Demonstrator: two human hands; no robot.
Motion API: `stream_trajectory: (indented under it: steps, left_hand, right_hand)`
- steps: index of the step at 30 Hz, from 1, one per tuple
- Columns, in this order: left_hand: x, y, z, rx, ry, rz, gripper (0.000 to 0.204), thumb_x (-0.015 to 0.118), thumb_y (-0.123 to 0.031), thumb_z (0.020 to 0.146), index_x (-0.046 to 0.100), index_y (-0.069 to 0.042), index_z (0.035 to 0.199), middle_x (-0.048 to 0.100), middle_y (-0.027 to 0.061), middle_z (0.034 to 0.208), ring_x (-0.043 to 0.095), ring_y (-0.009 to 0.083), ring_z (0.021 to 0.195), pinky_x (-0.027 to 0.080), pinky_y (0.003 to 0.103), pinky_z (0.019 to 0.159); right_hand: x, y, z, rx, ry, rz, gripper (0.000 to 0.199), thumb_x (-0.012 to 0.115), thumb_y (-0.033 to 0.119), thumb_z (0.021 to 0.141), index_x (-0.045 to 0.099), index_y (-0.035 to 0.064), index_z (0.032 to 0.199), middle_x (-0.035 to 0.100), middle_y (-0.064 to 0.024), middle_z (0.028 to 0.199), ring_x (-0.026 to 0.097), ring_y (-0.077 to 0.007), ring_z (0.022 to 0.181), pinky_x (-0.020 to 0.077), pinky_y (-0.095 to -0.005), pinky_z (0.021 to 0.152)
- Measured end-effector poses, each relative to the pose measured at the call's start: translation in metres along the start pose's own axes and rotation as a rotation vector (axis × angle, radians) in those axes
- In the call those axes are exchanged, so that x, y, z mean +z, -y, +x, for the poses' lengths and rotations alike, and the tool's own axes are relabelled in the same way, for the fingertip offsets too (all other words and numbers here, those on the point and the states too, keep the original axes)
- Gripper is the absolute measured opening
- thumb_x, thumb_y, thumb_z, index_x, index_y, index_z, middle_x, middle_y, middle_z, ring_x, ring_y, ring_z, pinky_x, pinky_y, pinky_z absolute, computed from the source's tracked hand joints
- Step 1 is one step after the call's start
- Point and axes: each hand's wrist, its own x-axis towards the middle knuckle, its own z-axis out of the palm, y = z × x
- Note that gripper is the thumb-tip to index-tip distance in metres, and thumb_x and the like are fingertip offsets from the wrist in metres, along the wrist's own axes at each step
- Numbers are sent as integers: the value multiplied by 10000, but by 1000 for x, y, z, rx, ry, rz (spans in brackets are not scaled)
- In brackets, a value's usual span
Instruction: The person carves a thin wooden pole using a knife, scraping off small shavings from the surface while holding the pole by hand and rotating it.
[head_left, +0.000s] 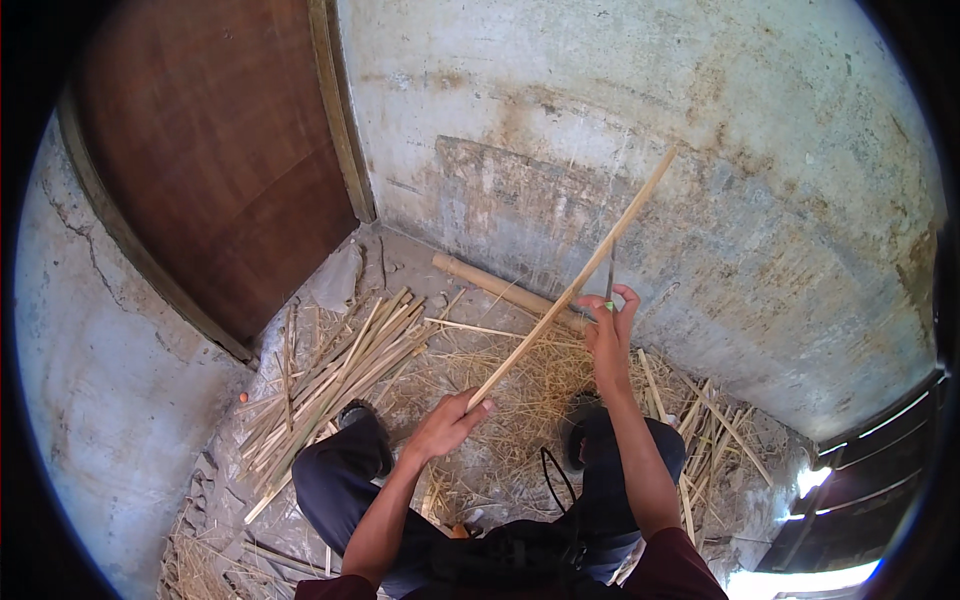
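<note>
My left hand [446, 427] is closed round the lower end of a long, pale bamboo strip [545, 320], which slants up and away to the right. On the right, my right hand [610, 345] grips a knife [611, 262] with a bit of green showing at its handle. The narrow dark blade points upward and lies against or just beside the strip, about two thirds of the way along; exact contact cannot be made out. Most of the handle is hidden by my fingers.
Split bamboo strips [345, 365] lie heaped at the left, with another pile [715, 440] at the right. A thick bamboo pole [495, 282] lies along the stained wall [520, 200]. Thin shavings [510, 400] cover the floor between my feet. A brown door [215, 140] stands at the far left.
</note>
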Motion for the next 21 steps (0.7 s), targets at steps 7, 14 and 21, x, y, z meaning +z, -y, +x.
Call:
stream_trajectory:
  steps: [7,14,21]
  left_hand:
    - [-4,0,-5,9,-112,12,387,618,-380,1141,654,5,1146,536,191,656,546,340,621,460,485,669]
    - [-13,-18,-11,-101,-199,63,345,615,-338,1135,650,6,1122,606,255,703,643,473,714,479,535,704]
    - [-14,-17,-13,-88,-290,93,326,615,-315,1129,661,6,1092,624,271,711,671,498,753,492,549,725]
  right_hand:
    - [13,-15,-17,-357,117,-332,248,545,177,1134,452,47,1324,628,-83,1052,582,-170,912,483,-358,854]
    - [40,0,-60,-475,430,-678,191,698,150,1049,627,102,1219,724,-111,852,678,-292,610,511,-425,577]
    - [51,-17,-69,-614,569,-652,147,745,143,1027,696,94,1156,761,-109,891,682,-261,589,485,-390,553]
